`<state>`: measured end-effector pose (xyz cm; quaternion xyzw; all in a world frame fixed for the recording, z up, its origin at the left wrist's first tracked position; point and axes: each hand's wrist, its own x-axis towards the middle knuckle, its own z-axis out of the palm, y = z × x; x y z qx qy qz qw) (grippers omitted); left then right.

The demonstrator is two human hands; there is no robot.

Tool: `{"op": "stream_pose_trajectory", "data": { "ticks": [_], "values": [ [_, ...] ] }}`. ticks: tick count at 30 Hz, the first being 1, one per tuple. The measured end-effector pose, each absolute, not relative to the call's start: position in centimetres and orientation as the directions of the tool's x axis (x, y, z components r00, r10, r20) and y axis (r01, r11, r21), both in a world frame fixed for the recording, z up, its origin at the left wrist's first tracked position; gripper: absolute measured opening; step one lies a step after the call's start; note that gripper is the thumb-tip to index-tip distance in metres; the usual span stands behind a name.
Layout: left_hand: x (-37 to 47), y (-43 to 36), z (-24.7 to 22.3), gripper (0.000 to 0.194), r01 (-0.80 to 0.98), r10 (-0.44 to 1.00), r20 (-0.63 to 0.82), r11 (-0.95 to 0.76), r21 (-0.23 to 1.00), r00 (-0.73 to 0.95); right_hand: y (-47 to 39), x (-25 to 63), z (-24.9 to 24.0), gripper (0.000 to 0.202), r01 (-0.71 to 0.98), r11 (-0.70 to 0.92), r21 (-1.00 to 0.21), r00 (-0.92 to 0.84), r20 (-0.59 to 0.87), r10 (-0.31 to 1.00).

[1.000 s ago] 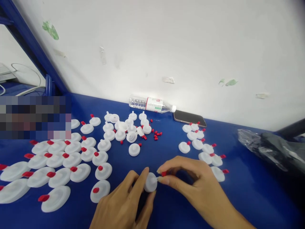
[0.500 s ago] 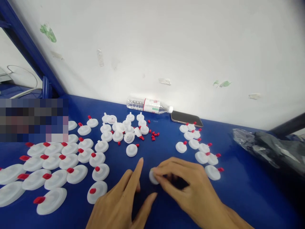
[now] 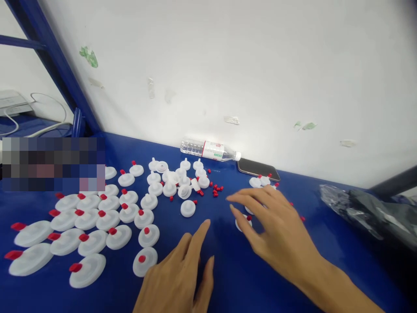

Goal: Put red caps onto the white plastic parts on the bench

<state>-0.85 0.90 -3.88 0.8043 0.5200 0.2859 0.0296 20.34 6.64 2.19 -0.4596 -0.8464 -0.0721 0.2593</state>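
My right hand (image 3: pixel 276 234) stretches forward over the blue table (image 3: pixel 228 278), fingers spread and holding nothing. Just under its thumb and index finger lies a white disc with a red cap (image 3: pixel 243 223). Behind and partly under the hand is a small group of capped discs (image 3: pixel 260 181). My left hand (image 3: pixel 177 278) rests at the near edge, fingers apart and holding nothing. Ahead of it lies a single uncapped white disc (image 3: pixel 188 208). A pile of uncapped discs (image 3: pixel 176 178) and loose red caps (image 3: pixel 216 190) sits further back.
Rows of capped white discs (image 3: pixel 97 219) cover the table's left side. A water bottle (image 3: pixel 210 150) lies on its side against the white wall, with a phone (image 3: pixel 259 168) beside it. A black plastic bag (image 3: pixel 368 208) lies at the right. A blue post (image 3: pixel 61 74) rises at the left.
Both hands were together on one disc with a red cap. My right hand has since carried it forward and right to the capped group and opened; my left hand let go and stayed near.
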Motion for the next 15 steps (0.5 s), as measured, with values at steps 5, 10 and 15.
{"op": "stream_pose_trajectory", "data": {
  "ticks": [5, 10, 15],
  "values": [
    [-0.6, 0.7, -3.5, 0.045, 0.818, 0.87, 0.407, -0.438, 0.372, 0.28, 10.9, 17.0, 3.4, 0.043, 0.733, 0.68, -0.007, -0.638, 0.339, 0.691],
    [-0.5, 0.7, -3.2, 0.049, 0.808, 0.872, 0.392, -0.446, 0.385, 0.294, 14.2, 15.2, 2.4, 0.035, 0.655, 0.755, 0.008, -0.725, 0.288, 0.626],
    [-0.3, 0.6, -3.5, 0.05, 0.805, 0.888, 0.362, -0.426, 0.412, 0.284, 14.9, 15.5, 2.2, 0.028, 0.662, 0.749, 0.024, -0.708, 0.35, 0.614]
  ]
}}
